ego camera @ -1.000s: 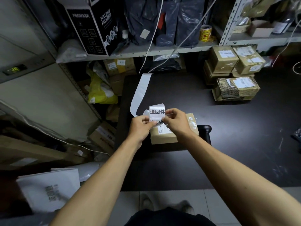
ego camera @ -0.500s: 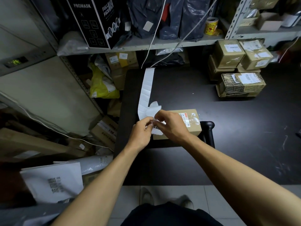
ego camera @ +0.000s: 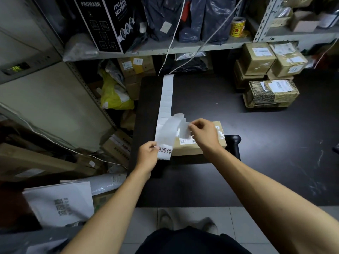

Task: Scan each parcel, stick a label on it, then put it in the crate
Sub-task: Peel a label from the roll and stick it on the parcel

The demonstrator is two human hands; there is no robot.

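Now | left grip [ego camera: 147,154] pinches label strip [ego camera: 166,110] | right grip [ego camera: 204,133] pinches label [ego camera: 184,132] over parcel [ego camera: 194,146]

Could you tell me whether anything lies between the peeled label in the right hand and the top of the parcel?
Nothing visible does. The right hand pinches the peeled label just above the parcel, while the left hand holds the label strip off to the side.

parcel [ego camera: 200,142] on table [ego camera: 275,153] | label strip [ego camera: 166,99] left of it — boxes [ego camera: 269,76] behind-right
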